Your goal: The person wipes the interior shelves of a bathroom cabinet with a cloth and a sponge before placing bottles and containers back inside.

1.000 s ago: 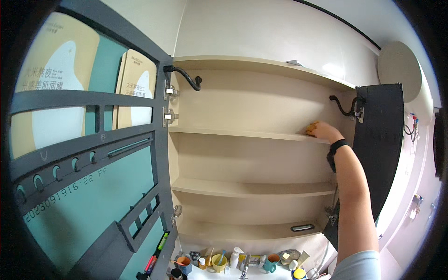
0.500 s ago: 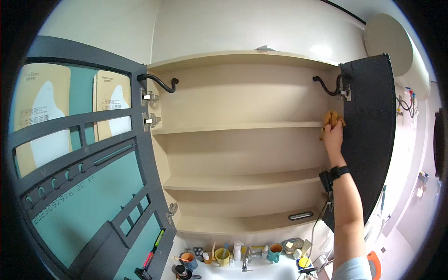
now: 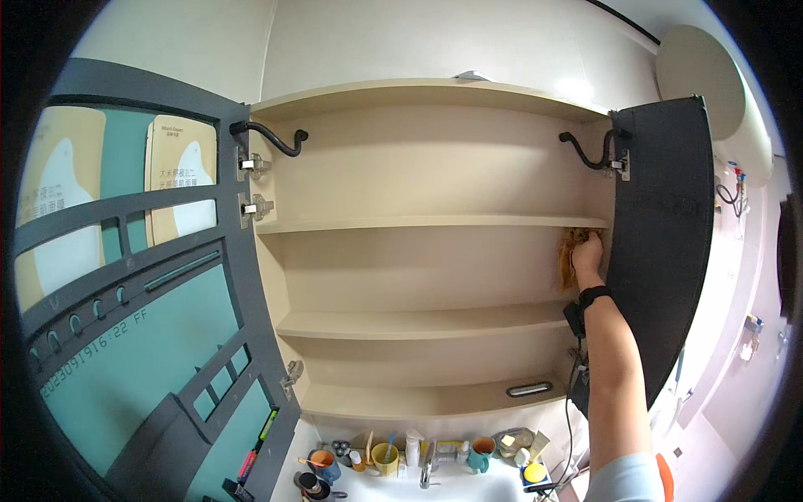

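Note:
My right hand [image 3: 587, 258] is closed around a brown cloth [image 3: 567, 261] in the middle compartment of a cream wall cabinet [image 3: 435, 222]. It is up in the right-hand corner, just under the upper shelf board. Part of the cloth bunches above the fingers and the rest hangs down beside the hand. A black band [image 3: 595, 294] circles my right wrist, with a dark box-shaped piece [image 3: 574, 320] next to it. Close to the right of my forearm stands the open black cabinet door [image 3: 661, 209]. My left hand is out of view.
The left door [image 3: 159, 351], with teal panels and pockets holding flat beige packets [image 3: 182, 176], stands open. Curved black door stays [image 3: 276, 140] reach in at the top. Below are a faucet [image 3: 429, 464], cups [image 3: 386, 458] and bottles by a white basin; a dark cable [image 3: 570, 427] hangs nearby.
My right hand has moved down with the cloth, from the front edge of the upper shelf to below that shelf. The view has shifted slightly.

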`<state>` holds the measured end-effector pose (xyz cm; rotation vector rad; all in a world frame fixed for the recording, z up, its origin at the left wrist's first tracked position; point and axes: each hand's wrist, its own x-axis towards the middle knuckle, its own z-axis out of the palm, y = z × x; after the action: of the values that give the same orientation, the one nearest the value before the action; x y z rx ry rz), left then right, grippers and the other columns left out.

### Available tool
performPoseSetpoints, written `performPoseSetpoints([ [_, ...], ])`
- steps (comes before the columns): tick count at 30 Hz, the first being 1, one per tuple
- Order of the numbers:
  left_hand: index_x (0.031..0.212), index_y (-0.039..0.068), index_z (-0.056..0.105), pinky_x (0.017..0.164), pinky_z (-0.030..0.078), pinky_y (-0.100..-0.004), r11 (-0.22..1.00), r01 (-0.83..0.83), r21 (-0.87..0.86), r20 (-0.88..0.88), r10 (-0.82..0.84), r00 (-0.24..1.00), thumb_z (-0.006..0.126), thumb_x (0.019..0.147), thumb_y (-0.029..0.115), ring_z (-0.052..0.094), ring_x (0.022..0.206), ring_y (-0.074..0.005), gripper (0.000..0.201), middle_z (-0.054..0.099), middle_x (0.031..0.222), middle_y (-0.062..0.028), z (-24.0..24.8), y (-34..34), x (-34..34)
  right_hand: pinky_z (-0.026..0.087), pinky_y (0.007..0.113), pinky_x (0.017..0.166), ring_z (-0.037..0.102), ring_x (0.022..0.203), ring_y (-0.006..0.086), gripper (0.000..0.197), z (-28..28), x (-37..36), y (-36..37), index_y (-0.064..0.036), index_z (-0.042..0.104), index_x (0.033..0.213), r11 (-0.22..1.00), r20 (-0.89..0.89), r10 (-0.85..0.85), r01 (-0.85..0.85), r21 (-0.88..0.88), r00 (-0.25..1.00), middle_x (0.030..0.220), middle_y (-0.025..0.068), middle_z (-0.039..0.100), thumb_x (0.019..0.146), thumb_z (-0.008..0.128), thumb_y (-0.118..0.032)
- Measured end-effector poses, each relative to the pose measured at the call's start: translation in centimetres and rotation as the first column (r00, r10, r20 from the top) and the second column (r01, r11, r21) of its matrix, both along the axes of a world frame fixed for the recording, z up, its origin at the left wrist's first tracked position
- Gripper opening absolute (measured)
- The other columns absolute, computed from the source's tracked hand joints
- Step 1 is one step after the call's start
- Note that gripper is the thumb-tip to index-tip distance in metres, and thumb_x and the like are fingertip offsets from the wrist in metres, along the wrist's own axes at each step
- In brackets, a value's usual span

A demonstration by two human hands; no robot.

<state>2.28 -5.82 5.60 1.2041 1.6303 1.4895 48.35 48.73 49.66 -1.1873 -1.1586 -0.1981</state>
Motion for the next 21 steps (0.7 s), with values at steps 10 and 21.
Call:
performPoseSetpoints([
  [10, 0.104, 0.004, 0.05, 0.072, 0.04, -0.0241, 0.996, -0.091, 0.004, 0.08, 0.091, 0.993, 0.056, 0.085, 0.013, 0.047, 0.08, -0.0107, 0.021, 0.05, 0.087, -0.0005, -3.7, -1.5, 0.1, 0.048, 0.043, 0.078, 0.055, 0.095, 0.0362, 0.049, 0.1, -3.1, -0.1, 0.0101, 0.041, 0.119, 0.902, 0.477, -0.15, 0.318, -0.293, 0.866, 0.117, 0.0304, 0.045, 0.086, 0.044, -0.027],
  [21, 0.097, 0.004, 0.057, 0.067, 0.044, -0.0271, 0.997, -0.029, -0.073, 0.114, 0.037, 0.993, 0.055, 0.086, 0.014, 0.054, 0.079, -0.0133, 0.015, 0.058, 0.088, -0.0032, -1.5, 0.2, -0.9, 0.049, 0.039, 0.064, 0.057, 0.085, 0.0376, 0.044, -0.2, -24.3, -6.3, 0.0123, 0.032, 0.115, 0.987, 0.508, 0.122, -0.049, -0.155, 0.853, 0.092, 0.0301, 0.056, 0.083, 0.045, -0.015],
])
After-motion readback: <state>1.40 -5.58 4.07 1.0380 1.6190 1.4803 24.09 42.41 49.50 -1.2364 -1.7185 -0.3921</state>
